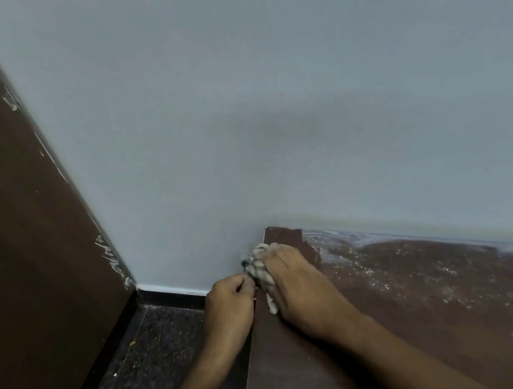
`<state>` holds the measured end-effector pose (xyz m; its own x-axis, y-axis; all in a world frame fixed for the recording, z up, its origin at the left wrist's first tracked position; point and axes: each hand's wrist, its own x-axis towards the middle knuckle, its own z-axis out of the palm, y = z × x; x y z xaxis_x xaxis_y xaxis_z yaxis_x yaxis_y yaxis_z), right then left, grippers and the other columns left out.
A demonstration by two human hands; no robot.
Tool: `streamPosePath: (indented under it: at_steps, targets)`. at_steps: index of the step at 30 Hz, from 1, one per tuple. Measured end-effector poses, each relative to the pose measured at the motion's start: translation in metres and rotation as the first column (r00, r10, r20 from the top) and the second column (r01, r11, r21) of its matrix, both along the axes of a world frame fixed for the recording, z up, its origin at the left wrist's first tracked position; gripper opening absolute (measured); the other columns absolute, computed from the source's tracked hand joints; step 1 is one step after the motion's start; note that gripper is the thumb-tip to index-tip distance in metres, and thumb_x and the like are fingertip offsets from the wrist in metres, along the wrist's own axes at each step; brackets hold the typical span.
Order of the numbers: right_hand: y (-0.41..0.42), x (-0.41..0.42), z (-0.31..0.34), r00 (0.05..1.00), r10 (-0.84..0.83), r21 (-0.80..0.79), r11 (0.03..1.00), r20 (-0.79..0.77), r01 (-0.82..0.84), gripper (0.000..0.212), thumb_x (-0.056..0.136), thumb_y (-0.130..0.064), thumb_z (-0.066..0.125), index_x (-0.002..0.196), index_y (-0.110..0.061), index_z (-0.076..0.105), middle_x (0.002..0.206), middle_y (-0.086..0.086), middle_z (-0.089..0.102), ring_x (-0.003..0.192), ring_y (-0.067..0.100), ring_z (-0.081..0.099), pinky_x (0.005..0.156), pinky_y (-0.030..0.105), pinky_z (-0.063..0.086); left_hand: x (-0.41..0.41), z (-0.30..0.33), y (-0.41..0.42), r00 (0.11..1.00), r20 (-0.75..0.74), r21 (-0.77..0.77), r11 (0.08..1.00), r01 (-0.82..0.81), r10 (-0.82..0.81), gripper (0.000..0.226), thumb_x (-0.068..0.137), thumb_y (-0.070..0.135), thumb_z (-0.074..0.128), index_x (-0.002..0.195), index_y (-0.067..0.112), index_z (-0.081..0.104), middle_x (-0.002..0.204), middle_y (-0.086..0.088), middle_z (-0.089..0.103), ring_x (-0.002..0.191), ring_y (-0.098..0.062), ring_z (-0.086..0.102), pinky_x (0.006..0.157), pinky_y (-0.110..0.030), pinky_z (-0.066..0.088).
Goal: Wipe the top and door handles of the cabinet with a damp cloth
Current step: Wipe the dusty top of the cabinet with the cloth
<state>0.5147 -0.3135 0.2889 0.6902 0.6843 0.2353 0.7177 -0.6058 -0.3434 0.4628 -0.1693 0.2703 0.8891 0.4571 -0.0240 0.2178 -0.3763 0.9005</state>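
The brown cabinet top fills the lower right, and it looks dusty and streaked toward the right. My right hand presses flat on a crumpled white cloth at the top's far left corner, against the wall. My left hand is curled at the cabinet's left edge beside the cloth, its fingertips touching or pinching the cloth's end. Most of the cloth is hidden under my right hand. No door handles are in view.
A pale grey wall stands right behind the cabinet. A dark brown panel or door with white paint marks along its edge rises on the left. Below lies a dark speckled floor with a black skirting strip.
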Motion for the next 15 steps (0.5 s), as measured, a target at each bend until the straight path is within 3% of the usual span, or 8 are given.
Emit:
streamPosePath:
  at_steps: [1, 3, 5, 7, 12, 15]
  targets:
    - [-0.004, 0.009, 0.0, 1.0, 0.004, -0.012, 1.0, 0.022, -0.004, 0.048, 0.094, -0.021, 0.058, 0.14, -0.012, 0.05, 0.139, 0.005, 0.054, 0.133, 0.021, 0.044, 0.119, 0.03, 0.031, -0.001, -0.001, 0.0, 1.0, 0.014, -0.018, 1.0, -0.005, 0.005, 0.029, 0.093, 0.017, 0.056, 0.065, 0.013, 0.062, 0.057, 0.006, 0.06, 0.059, -0.017, 0.055, 0.056, -0.032, 0.041]
    - [-0.002, 0.039, 0.004, 0.997, -0.078, -0.035, 0.996, 0.026, 0.079, 0.048, 0.093, -0.017, 0.062, 0.14, -0.011, 0.05, 0.138, 0.008, 0.054, 0.129, 0.025, 0.046, 0.114, 0.03, 0.034, -0.004, 0.001, -0.003, 1.0, 0.027, -0.067, 0.998, 0.015, -0.013, 0.024, 0.095, 0.02, 0.055, 0.086, 0.021, 0.077, 0.083, 0.011, 0.075, 0.08, -0.007, 0.068, 0.07, -0.03, 0.053]
    - [0.008, 0.058, 0.011, 0.984, -0.177, -0.045, 0.983, -0.01, 0.176, 0.044, 0.095, -0.015, 0.06, 0.138, -0.009, 0.051, 0.138, 0.011, 0.052, 0.128, 0.028, 0.045, 0.112, 0.033, 0.035, -0.008, 0.006, -0.004, 0.998, 0.027, -0.066, 0.996, 0.054, -0.052, 0.023, 0.096, 0.02, 0.055, 0.104, 0.023, 0.077, 0.102, 0.013, 0.075, 0.096, -0.002, 0.067, 0.083, -0.027, 0.054]
    - [0.016, 0.054, 0.013, 0.975, -0.218, -0.046, 0.975, -0.04, 0.216, 0.041, 0.097, -0.014, 0.056, 0.137, -0.008, 0.051, 0.137, 0.012, 0.052, 0.128, 0.03, 0.044, 0.113, 0.034, 0.034, -0.01, 0.009, -0.002, 0.997, 0.027, -0.071, 0.995, 0.067, -0.065, 0.025, 0.096, 0.014, 0.054, 0.109, 0.02, 0.075, 0.106, 0.008, 0.074, 0.098, -0.004, 0.067, 0.089, -0.028, 0.053]
    - [-0.005, -0.031, 0.016, 0.994, -0.064, 0.007, 0.998, -0.087, 0.064, 0.05, 0.091, -0.007, 0.054, 0.141, -0.009, 0.049, 0.136, 0.011, 0.052, 0.131, 0.027, 0.042, 0.121, 0.032, 0.026, -0.027, 0.014, -0.004, 0.99, 0.048, -0.238, 0.964, -0.119, 0.134, 0.032, 0.094, 0.007, 0.053, 0.124, 0.017, 0.06, 0.098, 0.001, 0.072, 0.089, -0.015, 0.068, 0.084, -0.041, 0.055]
    - [-0.022, -0.097, 0.01, 0.99, 0.076, 0.013, 0.997, -0.12, -0.075, 0.053, 0.092, -0.015, 0.051, 0.145, -0.016, 0.045, 0.149, 0.003, 0.044, 0.145, 0.019, 0.031, 0.121, 0.04, 0.028, -0.043, 0.013, -0.01, 0.977, 0.042, -0.228, 0.954, -0.192, 0.207, 0.038, 0.094, 0.015, 0.056, 0.13, 0.023, 0.049, 0.096, 0.005, 0.068, 0.089, -0.011, 0.064, 0.072, -0.026, 0.047]
